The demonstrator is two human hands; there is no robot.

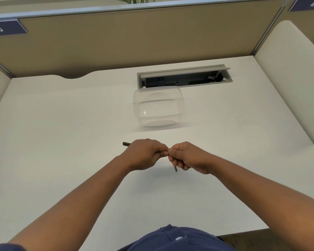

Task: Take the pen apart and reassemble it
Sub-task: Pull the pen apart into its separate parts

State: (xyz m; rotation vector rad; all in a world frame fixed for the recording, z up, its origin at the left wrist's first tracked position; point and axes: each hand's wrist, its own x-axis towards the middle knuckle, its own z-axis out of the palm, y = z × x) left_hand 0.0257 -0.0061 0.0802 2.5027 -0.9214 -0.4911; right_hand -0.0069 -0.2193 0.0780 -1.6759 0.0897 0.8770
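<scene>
both fists meet knuckle to knuckle above the white counter [62,124]. the left hand [145,153] is curled tight around the black pen [125,143], whose end pokes out past its outer side. the right hand [188,157] is closed on a short dark piece [175,169] jutting below it. a clear plastic container [159,105] stands beyond the hands.

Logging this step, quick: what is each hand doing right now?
Left hand: closed around the pen, whose dark end sticks out to the left.
Right hand: closed on a thin dark piece; which part cannot be told.
</scene>
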